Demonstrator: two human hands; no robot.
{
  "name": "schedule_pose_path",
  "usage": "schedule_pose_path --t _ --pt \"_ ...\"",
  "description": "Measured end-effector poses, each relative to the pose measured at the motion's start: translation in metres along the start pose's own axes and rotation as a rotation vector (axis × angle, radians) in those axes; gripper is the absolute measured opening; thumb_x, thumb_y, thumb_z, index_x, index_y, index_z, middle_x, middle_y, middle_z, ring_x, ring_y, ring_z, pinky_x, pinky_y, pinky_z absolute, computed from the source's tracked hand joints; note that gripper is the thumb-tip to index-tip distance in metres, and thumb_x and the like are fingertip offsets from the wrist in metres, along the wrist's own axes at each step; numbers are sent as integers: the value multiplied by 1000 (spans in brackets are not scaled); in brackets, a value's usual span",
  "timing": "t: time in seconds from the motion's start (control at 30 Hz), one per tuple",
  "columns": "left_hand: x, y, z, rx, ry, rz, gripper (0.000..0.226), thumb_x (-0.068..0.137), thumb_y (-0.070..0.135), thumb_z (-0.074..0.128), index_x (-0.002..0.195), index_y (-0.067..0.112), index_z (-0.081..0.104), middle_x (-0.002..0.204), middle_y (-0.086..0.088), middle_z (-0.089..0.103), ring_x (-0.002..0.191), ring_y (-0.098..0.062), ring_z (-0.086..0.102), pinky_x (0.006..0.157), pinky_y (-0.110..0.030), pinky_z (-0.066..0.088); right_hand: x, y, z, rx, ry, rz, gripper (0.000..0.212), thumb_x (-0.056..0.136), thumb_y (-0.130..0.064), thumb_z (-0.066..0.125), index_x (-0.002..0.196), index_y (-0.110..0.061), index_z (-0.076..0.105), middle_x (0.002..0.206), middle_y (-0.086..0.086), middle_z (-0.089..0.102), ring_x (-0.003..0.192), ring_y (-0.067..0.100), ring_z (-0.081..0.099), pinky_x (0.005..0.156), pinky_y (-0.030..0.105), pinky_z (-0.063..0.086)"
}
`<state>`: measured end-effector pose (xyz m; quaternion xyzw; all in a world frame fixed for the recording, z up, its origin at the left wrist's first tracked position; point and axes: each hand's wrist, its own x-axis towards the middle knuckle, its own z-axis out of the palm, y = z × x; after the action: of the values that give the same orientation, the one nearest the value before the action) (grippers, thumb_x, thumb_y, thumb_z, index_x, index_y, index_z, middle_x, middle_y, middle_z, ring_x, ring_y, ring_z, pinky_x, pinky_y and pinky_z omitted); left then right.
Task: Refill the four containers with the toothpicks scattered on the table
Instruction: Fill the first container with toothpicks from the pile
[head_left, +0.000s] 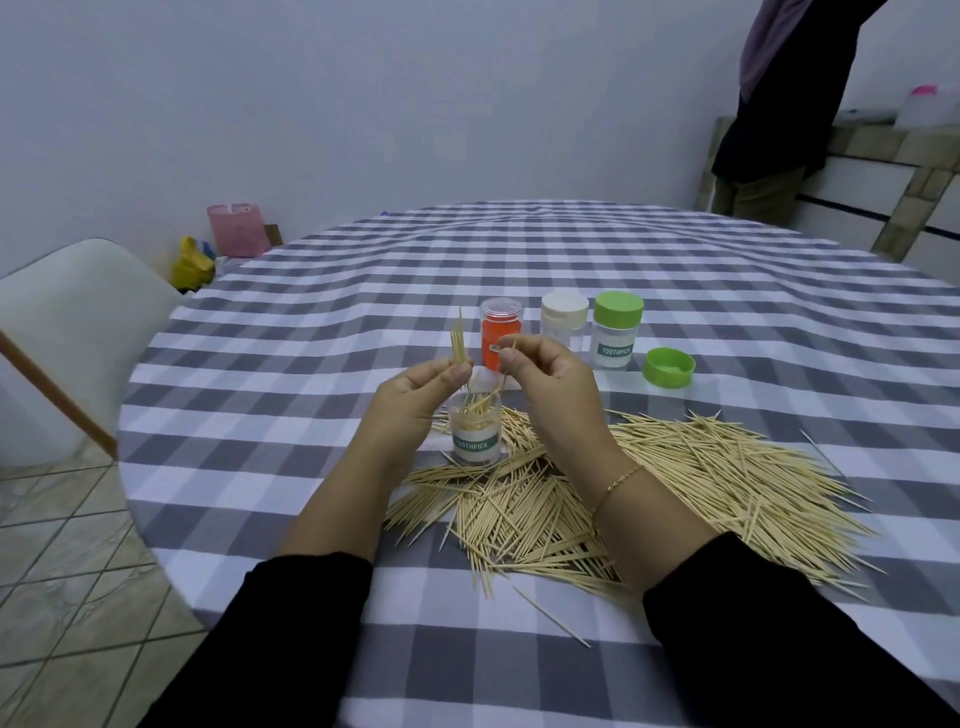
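An open clear container with a green "TOOTHPICK" label stands in front of me, several toothpicks leaning inside it. Just above it, my left hand pinches a small upright bundle of toothpicks. My right hand pinches a single toothpick that slants down toward the container's mouth. A large heap of loose toothpicks spreads over the cloth under and to the right of my right arm. Behind stand an orange container, a white-lidded one and a green-lidded one.
A loose green lid lies right of the green-lidded container. The round table wears a grey-and-white checked cloth. A white chair stands at the left edge. A person stands at the far right by a counter.
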<state>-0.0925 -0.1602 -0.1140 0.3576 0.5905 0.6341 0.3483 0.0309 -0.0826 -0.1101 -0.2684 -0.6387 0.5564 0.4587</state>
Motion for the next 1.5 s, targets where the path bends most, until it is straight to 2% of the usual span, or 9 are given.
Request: schedule_pose_path --t 0.37,0.5,0.77,0.9,0.97,1.03,1.17,1.37,1.5 --pt "-1 -5 -2 42 -70 15 14 69 31 72 80 26 78 96 3 75 92 -6 69 84 -25 48 -3 9 2 -141 -8 82 21 91 -21 61 111 -17 68 119 4 62 110 15 58 97 30 47" --pt "0 -8 -3 65 -55 17 20 69 37 72 87 31 77 113 0 69 102 -6 65 86 -23 46 -7 3 1 -94 -67 99 38 97 -20 50 135 -18 51 131 -9 52 121 5 48 90 11 40" --pt "-1 -12 -6 71 -60 15 38 72 41 72 104 21 75 114 -1 71 111 -16 64 102 -42 47 -11 1 7 -125 -258 130 42 100 -22 44 141 -15 43 145 -2 44 131 7 40 85 2 35" --pt "-2 -10 -6 114 -68 9 31 91 32 59 121 25 64 114 12 65 107 0 57 82 -14 44 -10 -5 -5 -134 -160 91 38 101 -21 42 139 -18 47 132 -10 49 118 1 44 76 -5 35" --pt "-3 -10 -6 174 -95 4 38 92 33 56 129 26 56 117 14 60 100 7 53 67 -5 42 -5 -8 -17 -262 -98 95 35 100 -18 43 134 -19 53 128 -8 54 98 -1 52 72 1 39" --pt "-2 -11 -7 203 -161 -12 62 81 42 67 138 25 49 128 11 56 109 2 54 74 -7 42 0 -9 -31 -595 -104 132 32 97 -15 44 124 -21 62 121 -3 63 74 2 53 74 18 46" --pt "2 -17 -10 262 -199 -28 110 45 70 79 141 32 45 137 7 52 121 -11 54 96 -25 46 4 -14 -60 -1220 -321 261 32 90 -19 51 116 -29 66 124 -2 61 116 21 50 103 39 37" --pt "-1 -15 -7 240 -113 -4 78 71 64 61 139 27 50 127 11 54 116 -6 48 88 -21 35 -3 -20 -60 -1480 -521 247 62 85 -54 58 138 -24 46 142 6 41 135 28 25 107 44 24" --pt "-3 -17 -5 290 -87 25 39 100 28 42 136 24 54 125 12 56 120 -7 46 83 -15 33 1 -10 -52 -1570 -559 260 60 87 -53 56 136 -21 47 142 7 40 134 29 26 107 48 22"
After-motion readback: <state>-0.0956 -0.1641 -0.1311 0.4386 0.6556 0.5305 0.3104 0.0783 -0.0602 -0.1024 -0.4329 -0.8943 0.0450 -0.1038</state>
